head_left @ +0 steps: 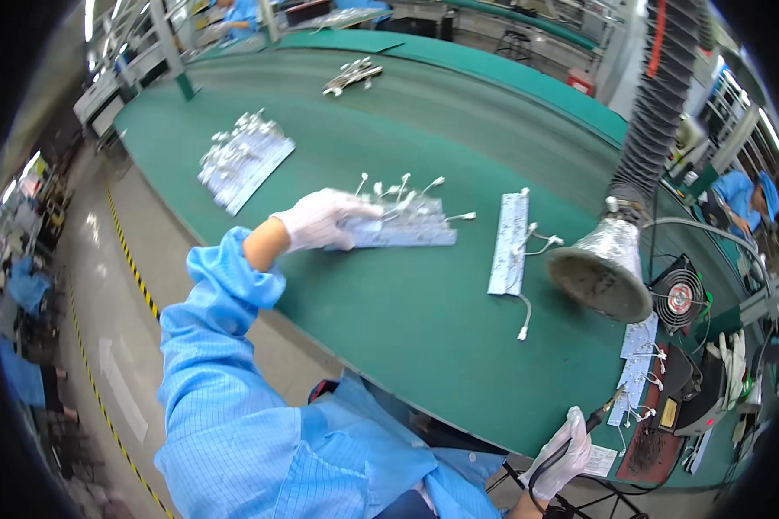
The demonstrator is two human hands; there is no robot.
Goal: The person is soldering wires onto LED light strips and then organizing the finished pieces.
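My left hand (325, 219), in a white glove, grips the left end of a pale circuit board strip (411, 232) among a stack of them at the middle of the green table. Short white wires with plugs (404, 183) stick up from these boards. At the lower right, my gloved right hand (563, 457) is closed around a soldering iron (599, 415), its cable hanging past my wrist. The iron's tip points toward several wired board strips (634, 376) at the right edge. A single board strip (509, 244) with wires lies between my hands.
A fume extraction funnel (601, 272) on a black hose hangs over the table's right side. Behind it stands a small fan (679, 296). A black soldering station (701, 402) sits nearby. More wired boards (247, 160) lie at left, and a wire bundle (352, 76) lies farther back.
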